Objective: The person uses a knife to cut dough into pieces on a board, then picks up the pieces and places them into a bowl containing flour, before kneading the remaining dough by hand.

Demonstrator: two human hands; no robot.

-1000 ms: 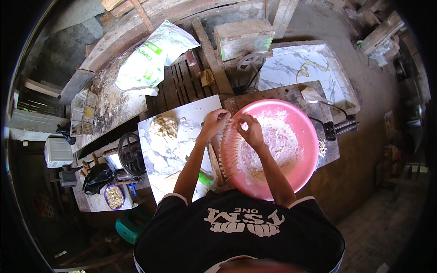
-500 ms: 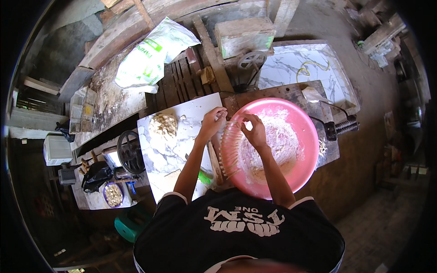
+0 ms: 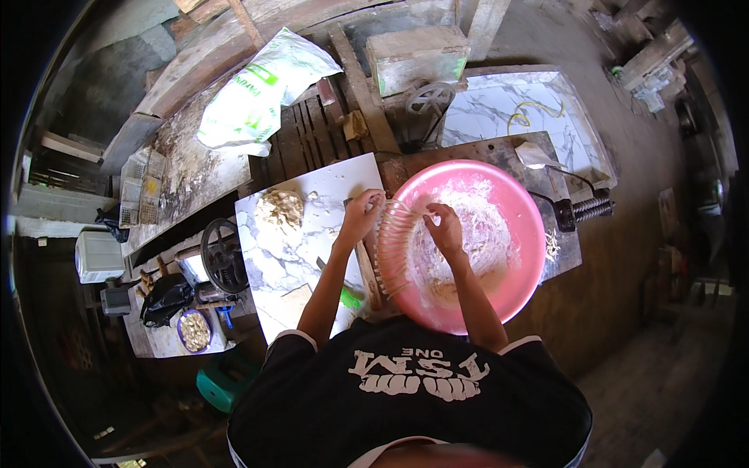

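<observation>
Cream-coloured thin dough-like strips (image 3: 392,243) drape over the left rim of the round pink plastic basin (image 3: 532,234) and are probably best spaced with light pinches, the bare left hand (image 3: 364,212) and right hand (image 3: 445,230) having curled fingers whose grip I cannot tell.

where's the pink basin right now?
Head view, right of centre: the pink basin sits to the right of the white marbled board, with the right hand above its left part.
</observation>
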